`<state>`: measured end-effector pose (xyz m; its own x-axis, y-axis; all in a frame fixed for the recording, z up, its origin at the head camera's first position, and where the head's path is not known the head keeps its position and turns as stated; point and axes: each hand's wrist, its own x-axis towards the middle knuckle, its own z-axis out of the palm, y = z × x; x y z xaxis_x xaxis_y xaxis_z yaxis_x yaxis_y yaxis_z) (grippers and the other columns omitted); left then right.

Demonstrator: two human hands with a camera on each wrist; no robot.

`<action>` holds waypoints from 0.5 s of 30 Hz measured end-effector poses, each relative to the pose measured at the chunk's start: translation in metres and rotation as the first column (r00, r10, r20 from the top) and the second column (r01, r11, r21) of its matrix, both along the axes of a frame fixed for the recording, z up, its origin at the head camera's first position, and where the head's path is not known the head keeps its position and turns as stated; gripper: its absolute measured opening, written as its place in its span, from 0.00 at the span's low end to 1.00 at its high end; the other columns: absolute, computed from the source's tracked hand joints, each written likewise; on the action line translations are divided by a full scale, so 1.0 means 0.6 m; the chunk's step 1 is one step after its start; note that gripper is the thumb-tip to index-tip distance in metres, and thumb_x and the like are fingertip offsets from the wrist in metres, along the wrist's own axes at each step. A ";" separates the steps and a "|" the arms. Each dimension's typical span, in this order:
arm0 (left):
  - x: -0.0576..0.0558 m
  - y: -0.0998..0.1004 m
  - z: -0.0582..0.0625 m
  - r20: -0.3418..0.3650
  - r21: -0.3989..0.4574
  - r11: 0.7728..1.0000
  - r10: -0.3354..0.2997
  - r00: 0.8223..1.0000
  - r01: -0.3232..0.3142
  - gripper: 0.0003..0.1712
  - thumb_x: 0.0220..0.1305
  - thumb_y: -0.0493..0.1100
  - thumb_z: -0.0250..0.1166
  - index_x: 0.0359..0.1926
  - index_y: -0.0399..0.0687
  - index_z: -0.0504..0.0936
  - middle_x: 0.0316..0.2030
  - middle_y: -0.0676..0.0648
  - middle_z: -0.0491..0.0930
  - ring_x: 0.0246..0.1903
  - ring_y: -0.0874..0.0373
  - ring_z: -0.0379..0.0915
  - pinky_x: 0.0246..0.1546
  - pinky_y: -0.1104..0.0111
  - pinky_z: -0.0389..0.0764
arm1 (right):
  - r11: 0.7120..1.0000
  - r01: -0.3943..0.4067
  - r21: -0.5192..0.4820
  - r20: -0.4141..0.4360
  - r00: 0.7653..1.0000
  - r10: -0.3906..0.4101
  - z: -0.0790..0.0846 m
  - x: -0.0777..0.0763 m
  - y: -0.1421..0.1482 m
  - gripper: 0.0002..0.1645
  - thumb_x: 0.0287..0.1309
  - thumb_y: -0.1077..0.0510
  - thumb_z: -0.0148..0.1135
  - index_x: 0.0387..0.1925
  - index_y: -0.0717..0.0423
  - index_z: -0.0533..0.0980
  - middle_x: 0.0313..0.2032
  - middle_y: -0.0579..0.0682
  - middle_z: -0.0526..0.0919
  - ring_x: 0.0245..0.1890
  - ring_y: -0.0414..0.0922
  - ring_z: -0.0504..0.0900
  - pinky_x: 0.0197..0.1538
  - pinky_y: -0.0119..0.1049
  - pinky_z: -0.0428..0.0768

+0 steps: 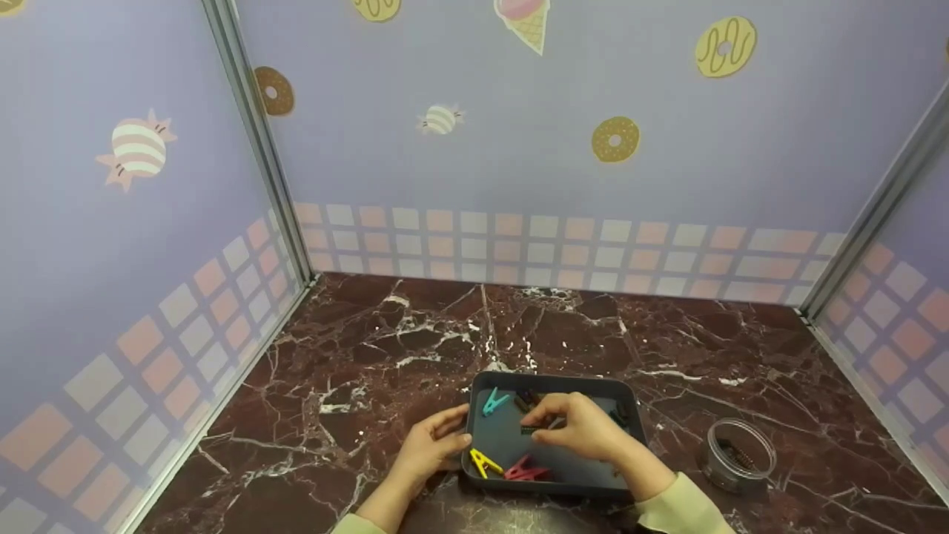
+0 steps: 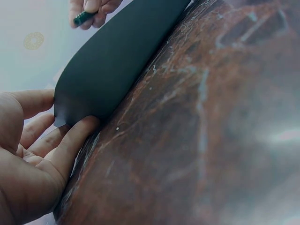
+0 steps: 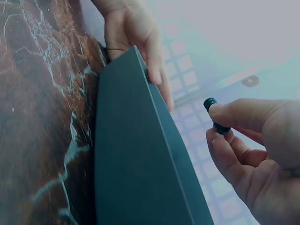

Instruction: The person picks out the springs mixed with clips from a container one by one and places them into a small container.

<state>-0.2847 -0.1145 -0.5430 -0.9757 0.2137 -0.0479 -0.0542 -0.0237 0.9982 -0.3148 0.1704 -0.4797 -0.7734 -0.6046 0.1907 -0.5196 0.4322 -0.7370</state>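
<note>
My left hand rests against the left side of a dark grey tray, fingers and thumb spread along its outer wall. Above the middle of the tray, my right hand pinches a small dark ridged cylinder between thumb and fingers; it looks coiled, like a spring. Inside the tray lie a light blue clothespin at the far left, a yellow clothespin at the near left corner and red clothespins beside it. Several dark ridged pieces lie toward the back, partly hidden by my right hand.
A clear round tub with dark coil-like pieces in it stands right of the tray. The dark red marbled tabletop runs back to patterned purple panels behind and at both sides.
</note>
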 end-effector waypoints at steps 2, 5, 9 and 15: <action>0.000 0.000 0.000 0.001 -0.007 1.000 0.003 1.000 -0.003 0.37 0.67 0.37 0.66 0.74 0.32 0.66 0.71 0.25 0.67 0.68 0.33 0.71 0.41 0.52 0.91 | 1.000 -0.002 -0.017 -0.003 1.000 0.002 0.002 0.000 0.012 0.10 0.60 0.60 0.73 0.44 0.48 0.89 0.40 0.47 0.90 0.39 0.33 0.84 0.46 0.41 0.87; 0.000 0.000 0.000 0.007 -0.015 1.000 0.007 1.000 -0.007 0.37 0.67 0.38 0.66 0.74 0.33 0.66 0.71 0.26 0.66 0.68 0.33 0.70 0.42 0.52 0.91 | 1.000 0.005 -0.029 -0.008 1.000 -0.006 0.006 0.000 0.032 0.10 0.60 0.59 0.73 0.43 0.47 0.89 0.40 0.47 0.89 0.39 0.33 0.84 0.47 0.39 0.87; 0.001 0.001 0.000 0.012 -0.011 1.000 0.006 1.000 -0.006 0.36 0.68 0.38 0.66 0.74 0.33 0.67 0.71 0.26 0.66 0.68 0.33 0.71 0.42 0.52 0.91 | 0.999 0.018 -0.043 0.018 1.000 -0.018 0.015 0.002 0.062 0.10 0.60 0.58 0.73 0.45 0.48 0.88 0.41 0.49 0.89 0.40 0.33 0.84 0.47 0.33 0.86; 0.001 0.001 0.001 0.012 -0.009 1.000 0.002 1.000 -0.002 0.36 0.68 0.38 0.66 0.73 0.33 0.67 0.71 0.26 0.67 0.67 0.34 0.73 0.42 0.54 0.91 | 0.994 0.015 -0.104 0.051 0.999 -0.009 0.030 0.004 0.119 0.12 0.61 0.61 0.71 0.47 0.58 0.87 0.42 0.58 0.88 0.39 0.31 0.84 0.44 0.28 0.85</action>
<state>-0.2843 -0.1138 -0.5422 -0.9756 0.2109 -0.0613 -0.0659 -0.0147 0.9977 -0.3123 0.2418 -0.4619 -0.7908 -0.5739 0.2127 -0.4758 0.3577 -0.8036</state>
